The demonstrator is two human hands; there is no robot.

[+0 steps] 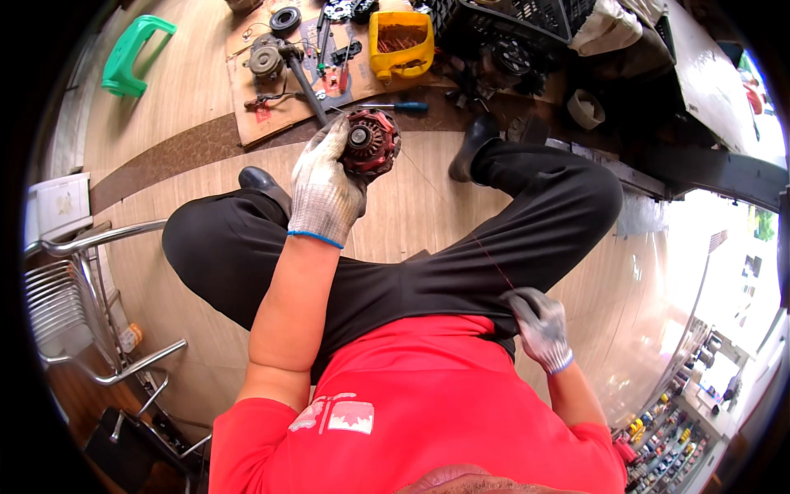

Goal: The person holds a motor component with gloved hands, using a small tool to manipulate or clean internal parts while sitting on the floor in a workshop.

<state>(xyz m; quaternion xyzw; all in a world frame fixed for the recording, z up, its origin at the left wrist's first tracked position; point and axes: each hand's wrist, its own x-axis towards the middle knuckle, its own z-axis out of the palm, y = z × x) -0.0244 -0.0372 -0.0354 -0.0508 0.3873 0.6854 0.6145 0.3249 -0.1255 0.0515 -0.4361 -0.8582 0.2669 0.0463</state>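
Note:
Gloved in white with a blue cuff, my left hand (322, 191) is closed round a wound motor core (374, 146). The core is round, with dark red copper windings and a metal hub in the middle of its face. A thin reddish copper wire (494, 263) runs from near the core, over the floor and my right thigh, to my right hand (541, 328). That hand, in a greyish glove, is closed on the wire's end beside my right hip. The wire looks stretched straight between the two hands.
Ahead lies a cardboard sheet (247, 123) with motor parts and tools. A cut yellow jug (401, 67) holds copper-coloured pieces; a screwdriver (403, 106) lies nearby. A black crate (527, 20) stands behind, a green stool (123, 62) far left, a metal chair (62, 300) left.

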